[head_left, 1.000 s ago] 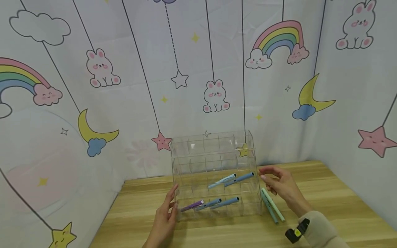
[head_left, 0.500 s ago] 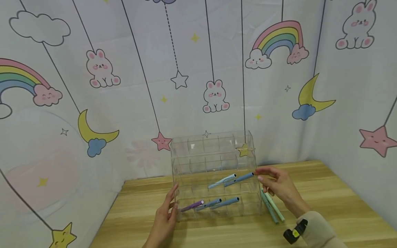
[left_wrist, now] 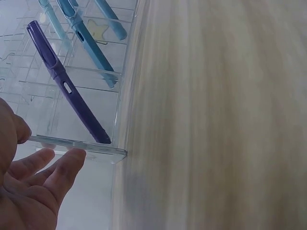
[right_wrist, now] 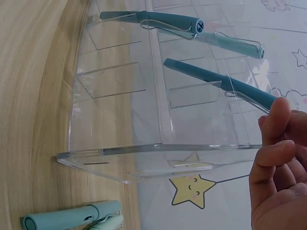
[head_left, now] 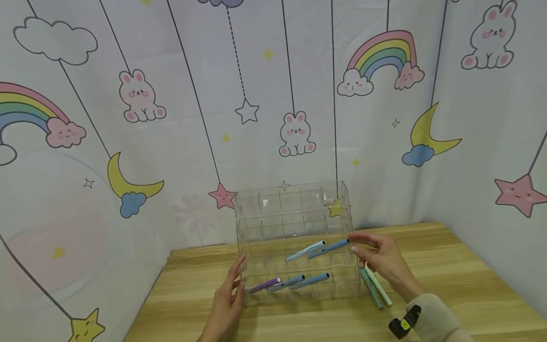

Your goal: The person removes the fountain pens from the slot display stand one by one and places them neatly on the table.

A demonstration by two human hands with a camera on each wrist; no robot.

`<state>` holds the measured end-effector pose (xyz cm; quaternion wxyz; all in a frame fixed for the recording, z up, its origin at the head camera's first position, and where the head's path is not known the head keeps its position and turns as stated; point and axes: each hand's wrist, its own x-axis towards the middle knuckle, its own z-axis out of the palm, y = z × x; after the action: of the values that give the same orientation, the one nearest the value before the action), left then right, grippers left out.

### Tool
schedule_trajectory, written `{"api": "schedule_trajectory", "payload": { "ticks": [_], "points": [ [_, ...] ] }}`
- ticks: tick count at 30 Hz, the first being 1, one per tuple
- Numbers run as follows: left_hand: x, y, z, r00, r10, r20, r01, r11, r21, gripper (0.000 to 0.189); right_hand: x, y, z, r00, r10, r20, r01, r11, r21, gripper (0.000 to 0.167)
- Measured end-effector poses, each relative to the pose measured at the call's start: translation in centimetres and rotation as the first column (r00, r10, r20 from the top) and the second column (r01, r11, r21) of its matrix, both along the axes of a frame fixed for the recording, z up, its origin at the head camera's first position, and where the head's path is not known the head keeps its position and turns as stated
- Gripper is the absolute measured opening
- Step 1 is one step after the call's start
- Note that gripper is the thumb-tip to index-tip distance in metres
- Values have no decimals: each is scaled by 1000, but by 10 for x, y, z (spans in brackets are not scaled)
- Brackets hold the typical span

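A clear acrylic pen rack (head_left: pixel 295 218) with tiered, divided compartments stands on the wooden table. My left hand (head_left: pixel 228 297) holds its left side panel, the fingertips (left_wrist: pixel 74 155) on the outer face and the thumb by the edge. In the lowest tier lie a purple pen (left_wrist: pixel 76 100) and two blue pens, tilted. One tier up are a light blue pen (head_left: pixel 305 251) and another blue pen (right_wrist: pixel 216 79). My right hand (head_left: pixel 384 259) touches that blue pen's cap end with the index finger; in the right wrist view the thumb stays apart from it.
Two green pens, one darker (right_wrist: pixel 67 218) and one pale (head_left: pixel 379 285), lie on the table (head_left: pixel 448 275) right of the rack, partly beneath my right hand. A white curtain (head_left: pixel 192 142) printed with rabbits and stars hangs behind. My right wrist wears a black strap (head_left: pixel 403 322).
My right hand has moved slightly left, from beside the rack to the blue pen's cap end. The left hand, rack and pens look unchanged.
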<state>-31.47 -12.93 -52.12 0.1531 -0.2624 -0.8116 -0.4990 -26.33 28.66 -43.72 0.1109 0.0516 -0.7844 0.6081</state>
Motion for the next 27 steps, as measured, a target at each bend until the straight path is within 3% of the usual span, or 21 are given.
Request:
{"api": "schedule_trajectory", "payload": {
  "ticks": [18,27],
  "points": [
    [-4,-1,-4,999,-5,-51,5,1000,-4,76,-6,-11,-3,997,-59,40,59,998,1,46],
    [-4,-1,-4,998,-9,-66,9,1000,-2,77,-4,-13,3,996,-86,35,86,996,0,48]
  ]
}}
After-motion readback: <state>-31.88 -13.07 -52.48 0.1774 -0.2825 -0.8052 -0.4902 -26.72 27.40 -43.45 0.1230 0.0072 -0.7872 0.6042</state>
